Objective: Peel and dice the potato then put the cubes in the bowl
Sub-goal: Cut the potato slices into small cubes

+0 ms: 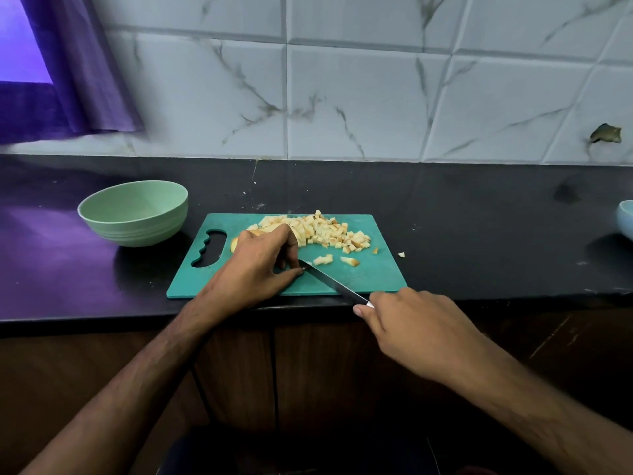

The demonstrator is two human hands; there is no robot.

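Note:
A teal cutting board (pixel 363 275) lies on the dark counter. A heap of pale potato cubes (pixel 329 231) covers its far half, with a few loose pieces (pixel 323 259) nearer the middle. My left hand (pixel 260 262) grips an uncut potato piece (pixel 235 244) at the board's left, most of it hidden under the fingers. My right hand (pixel 407 323) holds the handle of a knife (pixel 334 279); the blade runs diagonally across the board, its tip by my left thumb. A pale green bowl (pixel 135 212) stands left of the board.
One stray cube (pixel 401 255) lies on the counter just right of the board. A light blue bowl (pixel 627 217) shows at the right edge. A tiled wall backs the counter, a purple curtain (pixel 85 63) hangs at the far left, and the counter's front edge runs under the board.

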